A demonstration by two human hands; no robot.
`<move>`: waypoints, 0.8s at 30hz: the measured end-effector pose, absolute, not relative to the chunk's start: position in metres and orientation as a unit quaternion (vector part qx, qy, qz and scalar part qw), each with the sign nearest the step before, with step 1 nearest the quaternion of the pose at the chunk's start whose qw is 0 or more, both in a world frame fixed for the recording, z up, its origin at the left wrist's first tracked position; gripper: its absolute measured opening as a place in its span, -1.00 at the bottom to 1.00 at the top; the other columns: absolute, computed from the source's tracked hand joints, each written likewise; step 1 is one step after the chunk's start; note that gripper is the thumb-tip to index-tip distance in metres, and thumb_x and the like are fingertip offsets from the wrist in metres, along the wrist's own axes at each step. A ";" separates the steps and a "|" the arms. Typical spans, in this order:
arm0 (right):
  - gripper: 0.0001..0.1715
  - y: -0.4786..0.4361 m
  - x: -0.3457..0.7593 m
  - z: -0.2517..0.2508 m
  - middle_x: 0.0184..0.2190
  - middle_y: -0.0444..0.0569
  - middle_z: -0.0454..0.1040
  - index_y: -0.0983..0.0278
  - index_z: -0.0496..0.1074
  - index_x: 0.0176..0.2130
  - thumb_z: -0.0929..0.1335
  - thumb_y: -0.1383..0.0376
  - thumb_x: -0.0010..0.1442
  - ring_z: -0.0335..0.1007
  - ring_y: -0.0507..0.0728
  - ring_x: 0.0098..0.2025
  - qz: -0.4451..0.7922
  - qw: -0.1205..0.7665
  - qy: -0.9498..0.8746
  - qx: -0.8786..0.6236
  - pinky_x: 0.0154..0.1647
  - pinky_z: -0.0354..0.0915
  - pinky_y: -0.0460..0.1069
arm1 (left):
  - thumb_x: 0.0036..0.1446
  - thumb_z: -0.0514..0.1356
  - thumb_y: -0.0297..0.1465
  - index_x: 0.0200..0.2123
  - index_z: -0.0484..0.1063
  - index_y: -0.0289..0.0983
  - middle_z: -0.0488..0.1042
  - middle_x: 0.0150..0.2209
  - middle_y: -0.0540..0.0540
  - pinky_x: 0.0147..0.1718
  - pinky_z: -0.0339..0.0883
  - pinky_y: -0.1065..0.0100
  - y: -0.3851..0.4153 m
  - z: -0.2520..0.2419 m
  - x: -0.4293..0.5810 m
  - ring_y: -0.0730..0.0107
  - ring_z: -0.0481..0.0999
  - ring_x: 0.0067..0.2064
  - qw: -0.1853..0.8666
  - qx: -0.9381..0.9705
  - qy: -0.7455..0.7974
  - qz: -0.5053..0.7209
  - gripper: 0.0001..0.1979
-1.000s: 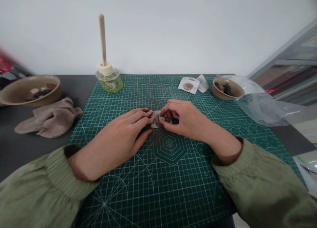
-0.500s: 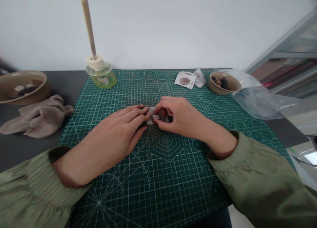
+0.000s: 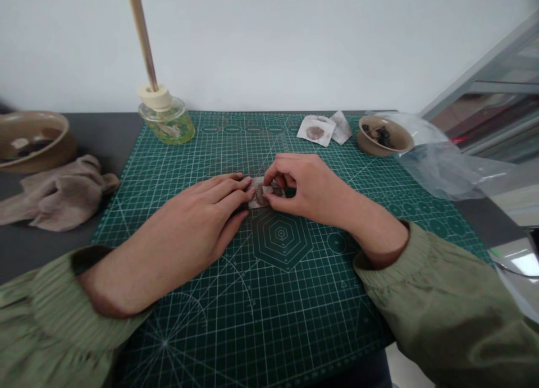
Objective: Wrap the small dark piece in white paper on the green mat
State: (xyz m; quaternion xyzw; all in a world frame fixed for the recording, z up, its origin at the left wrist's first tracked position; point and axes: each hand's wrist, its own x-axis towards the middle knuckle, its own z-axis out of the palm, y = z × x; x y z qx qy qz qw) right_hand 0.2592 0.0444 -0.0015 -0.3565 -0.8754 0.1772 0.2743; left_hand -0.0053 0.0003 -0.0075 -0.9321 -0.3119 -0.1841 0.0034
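A small square of whitish paper [image 3: 255, 202] with a brown smudge lies on the green cutting mat [image 3: 286, 320], partly covered by both hands. My left hand [image 3: 197, 219] rests palm down on the mat, fingers stretched out, the tips touching the paper's left edge. Between the thumb and forefinger of my right hand [image 3: 309, 186] is a small pale, rough lump [image 3: 268, 190], like a stone, held against the smudged paper. The paper's right part is hidden beneath the right hand's fingers.
Stained white papers [image 3: 316, 131] lie at the back, next to a brown bowl [image 3: 385, 136] of dark pieces. Behind it is a clear plastic bag [image 3: 446, 169]. At left are a reed diffuser [image 3: 168, 121], a larger brown bowl [image 3: 37, 146] and a crumpled brownish cloth [image 3: 67, 197].
The lump in my right hand's pinch has shifted slightly right over the paper, showing more of the brown smudge. My left hand stays at the paper's edge. The whole view has tilted slightly.
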 end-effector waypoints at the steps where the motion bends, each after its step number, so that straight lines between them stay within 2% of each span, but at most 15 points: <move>1: -0.97 0.044 0.258 -0.002 -0.35 -0.13 0.50 0.33 0.64 -0.21 0.52 0.40 0.28 0.37 0.07 -0.34 0.176 0.274 -0.876 -0.356 -0.23 0.22 -0.02 | 0.70 0.02 -0.31 0.36 0.58 -0.50 0.69 0.31 -0.48 0.41 0.59 -0.34 0.000 -0.007 -0.005 -0.29 0.67 0.38 0.004 -0.932 -0.312 -0.185 -0.51; 8: -0.95 0.044 0.261 -0.002 -0.33 -0.13 0.52 0.29 0.62 -0.19 0.53 0.38 0.30 0.37 0.08 -0.33 0.192 0.263 -0.876 -0.356 -0.23 0.22 -0.01 | 0.70 0.02 -0.31 0.38 0.56 -0.50 0.68 0.31 -0.47 0.39 0.60 -0.38 0.000 -0.009 -0.006 -0.31 0.67 0.39 0.007 -0.932 -0.311 -0.186 -0.51; 24: -0.95 0.044 0.263 -0.003 -0.34 -0.14 0.51 0.32 0.64 -0.17 0.53 0.40 0.31 0.36 0.06 -0.35 0.187 0.270 -0.878 -0.349 -0.24 0.23 -0.02 | 0.69 0.05 -0.32 0.38 0.57 -0.50 0.68 0.31 -0.48 0.40 0.59 -0.39 0.000 -0.009 -0.006 -0.32 0.66 0.39 0.003 -0.931 -0.313 -0.186 -0.51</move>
